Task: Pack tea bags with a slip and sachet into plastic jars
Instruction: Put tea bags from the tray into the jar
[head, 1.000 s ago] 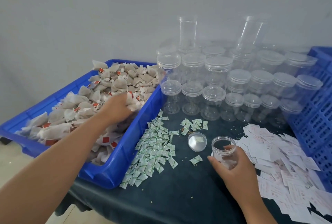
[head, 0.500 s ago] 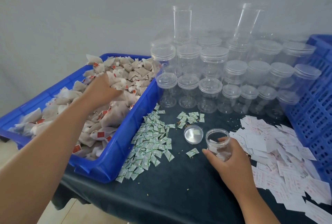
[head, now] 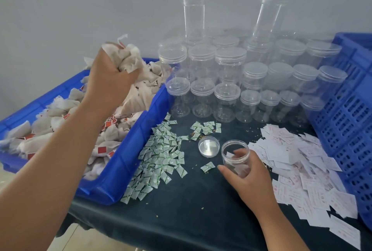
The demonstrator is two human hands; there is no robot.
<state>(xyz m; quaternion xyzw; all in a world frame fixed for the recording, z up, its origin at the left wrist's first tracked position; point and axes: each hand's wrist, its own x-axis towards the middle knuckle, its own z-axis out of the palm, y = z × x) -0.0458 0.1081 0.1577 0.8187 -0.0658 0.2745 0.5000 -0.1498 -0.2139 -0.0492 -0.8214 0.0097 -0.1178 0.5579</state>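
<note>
Teabags [head: 125, 57] now above tray [head: 128, 150]; slip [head: 229, 154] in jar [head: 230, 161]

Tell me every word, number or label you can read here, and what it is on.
None can be read.
White paper slips: red print, too blurred.
Small green-and-white sachets: green print, too small.
Red square tags on the white mesh tea bags: no legible marks.
Clear plastic jars: no labels visible.
</note>
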